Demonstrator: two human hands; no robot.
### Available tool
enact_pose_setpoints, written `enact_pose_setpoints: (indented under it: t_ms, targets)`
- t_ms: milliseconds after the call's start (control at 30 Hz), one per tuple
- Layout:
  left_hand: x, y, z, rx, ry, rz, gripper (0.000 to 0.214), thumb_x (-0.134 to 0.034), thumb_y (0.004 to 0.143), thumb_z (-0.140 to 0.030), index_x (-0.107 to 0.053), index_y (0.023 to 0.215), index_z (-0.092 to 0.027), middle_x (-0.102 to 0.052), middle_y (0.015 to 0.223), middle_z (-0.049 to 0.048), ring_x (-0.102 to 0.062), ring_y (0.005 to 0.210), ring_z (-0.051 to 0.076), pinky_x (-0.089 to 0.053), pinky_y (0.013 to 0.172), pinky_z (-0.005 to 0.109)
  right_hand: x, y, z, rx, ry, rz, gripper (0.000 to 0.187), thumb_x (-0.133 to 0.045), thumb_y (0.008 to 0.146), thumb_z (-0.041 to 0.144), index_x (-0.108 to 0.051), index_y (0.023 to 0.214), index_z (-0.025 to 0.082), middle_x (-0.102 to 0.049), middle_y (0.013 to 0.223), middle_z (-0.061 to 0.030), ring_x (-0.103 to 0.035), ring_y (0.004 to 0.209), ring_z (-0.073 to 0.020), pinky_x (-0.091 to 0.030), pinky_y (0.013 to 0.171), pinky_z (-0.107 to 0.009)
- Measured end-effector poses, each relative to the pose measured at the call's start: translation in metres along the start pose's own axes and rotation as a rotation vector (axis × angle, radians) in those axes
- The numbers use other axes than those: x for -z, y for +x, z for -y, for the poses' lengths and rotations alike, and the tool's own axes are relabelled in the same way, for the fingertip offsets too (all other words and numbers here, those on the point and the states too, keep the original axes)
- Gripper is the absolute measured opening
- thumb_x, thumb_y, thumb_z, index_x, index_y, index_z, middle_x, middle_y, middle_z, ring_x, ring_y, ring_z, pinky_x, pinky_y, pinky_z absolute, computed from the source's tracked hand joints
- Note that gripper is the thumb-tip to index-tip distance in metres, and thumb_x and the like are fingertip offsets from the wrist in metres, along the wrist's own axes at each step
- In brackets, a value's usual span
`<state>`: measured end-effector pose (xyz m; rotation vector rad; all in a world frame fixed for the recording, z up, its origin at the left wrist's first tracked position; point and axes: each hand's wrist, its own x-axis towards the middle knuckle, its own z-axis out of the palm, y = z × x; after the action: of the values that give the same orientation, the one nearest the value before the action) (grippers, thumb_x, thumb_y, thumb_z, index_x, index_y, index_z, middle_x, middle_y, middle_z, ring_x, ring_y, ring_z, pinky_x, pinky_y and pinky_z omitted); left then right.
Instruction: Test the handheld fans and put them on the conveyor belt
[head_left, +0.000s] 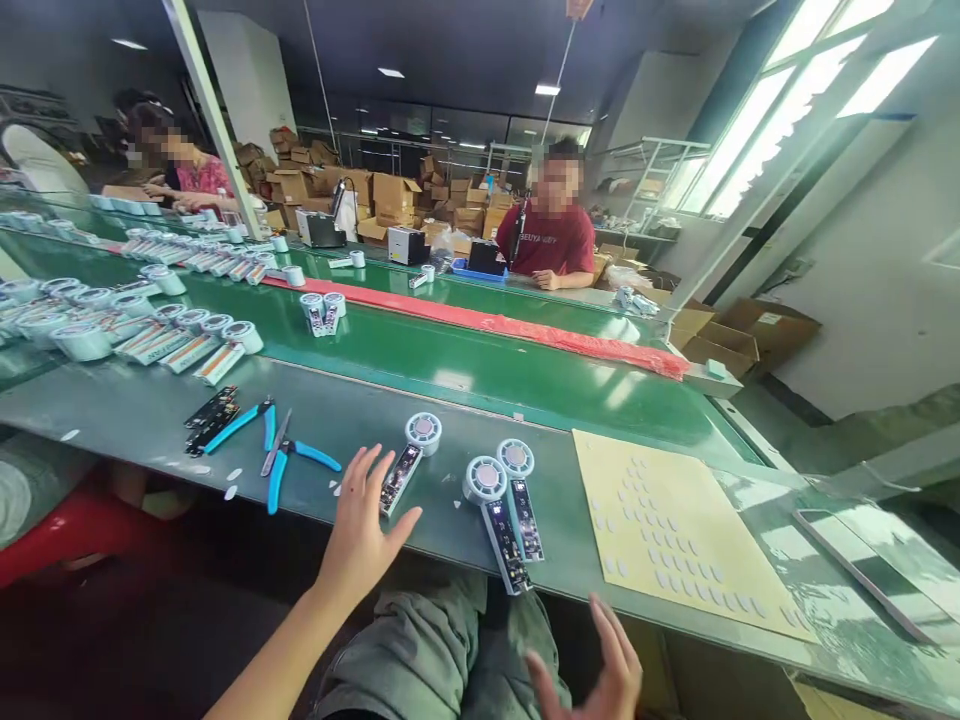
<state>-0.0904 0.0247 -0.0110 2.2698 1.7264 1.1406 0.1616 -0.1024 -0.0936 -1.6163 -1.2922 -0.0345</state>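
Observation:
My left hand [364,530], fingers apart, is over the bench edge beside a handheld fan [424,432] whose handle shows a bare circuit board. Part of that handle is hidden behind the fingers; I see no grip on it. Two more such fans, a front one [486,480] and one behind it [516,458], lie close together to the right, boards facing up. Low in the view, my right hand [592,670] hangs in front of the bench with thumb and fingers spread, holding nothing. Nearest to it is a yellow sheet [600,470] bearing rows of small pale oval stickers [660,537].
Blue-handled cutters [281,460] and loose circuit boards [212,420] lie to the left. Many fans [172,335] crowd the green conveyor belt [390,355], with red film [480,322] along it. A phone [870,570] rests at far right. A co-worker [555,235] sits opposite.

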Motion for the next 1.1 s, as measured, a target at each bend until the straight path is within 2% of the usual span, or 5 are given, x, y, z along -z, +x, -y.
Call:
enact_pose_setpoints:
  t_ms: [67,367,633,833,1100]
  targets:
    - [0.000,-0.005,0.018,0.089,0.017,0.075,0.067,-0.053,0.083,-0.042,-0.020,0.139,-0.023,-0.032,0.141,0.0110,-0.026,0.133,0.028,-0.035,0.104,0.048,-0.022,0.022,0.023,0.172,-0.034,0.088,0.088,-0.069,0.072,0.050,-0.023,0.141,0.020,-0.033,0.139,-0.0181,-0.036,0.123,-0.0389,-0.037,0.093,-0.059]
    - [-0.017,-0.001,0.029,-0.052,0.138,0.116,0.046,-0.045,0.088,-0.034,-0.039,0.131,-0.019,-0.057,0.121,0.0100,-0.050,0.113,0.027,-0.041,0.093,0.043,-0.065,0.059,0.046,-0.099,-0.021,0.229,0.072,-0.049,0.085,0.056,-0.022,0.141,0.019,-0.048,0.126,-0.0142,-0.048,0.111,-0.0300,-0.043,0.087,-0.040]
    - [-0.027,0.001,-0.020,-0.028,-0.253,0.012,0.048,-0.046,0.087,-0.023,-0.036,0.134,-0.025,-0.031,0.143,0.0074,-0.024,0.134,0.027,-0.023,0.110,0.047,-0.087,0.114,0.064,-0.375,0.189,0.469,0.077,-0.049,0.079,0.060,-0.028,0.136,0.013,-0.054,0.118,-0.0138,-0.053,0.097,-0.0289,-0.042,0.083,-0.042]
    - [-0.039,0.015,-0.070,0.803,-1.290,0.442,0.073,-0.053,0.083,-0.031,-0.011,0.142,-0.018,-0.029,0.144,0.0100,-0.034,0.129,0.020,-0.036,0.102,0.031,-0.096,0.154,0.055,-0.570,0.371,0.685,0.052,-0.063,0.068,0.048,-0.054,0.108,0.015,-0.063,0.078,-0.0053,-0.058,0.072,-0.0234,-0.045,0.063,-0.032]
    - [-0.028,0.027,-0.071,0.949,-1.442,0.665,0.043,-0.055,0.082,-0.035,-0.051,0.120,-0.016,-0.062,0.103,0.0093,-0.057,0.094,0.019,-0.044,0.083,0.032,-0.063,0.144,0.073,-0.964,0.741,0.899,0.054,-0.075,0.054,0.059,-0.054,0.080,0.016,-0.055,0.073,-0.0018,-0.052,0.064,-0.0145,-0.047,0.059,-0.029]
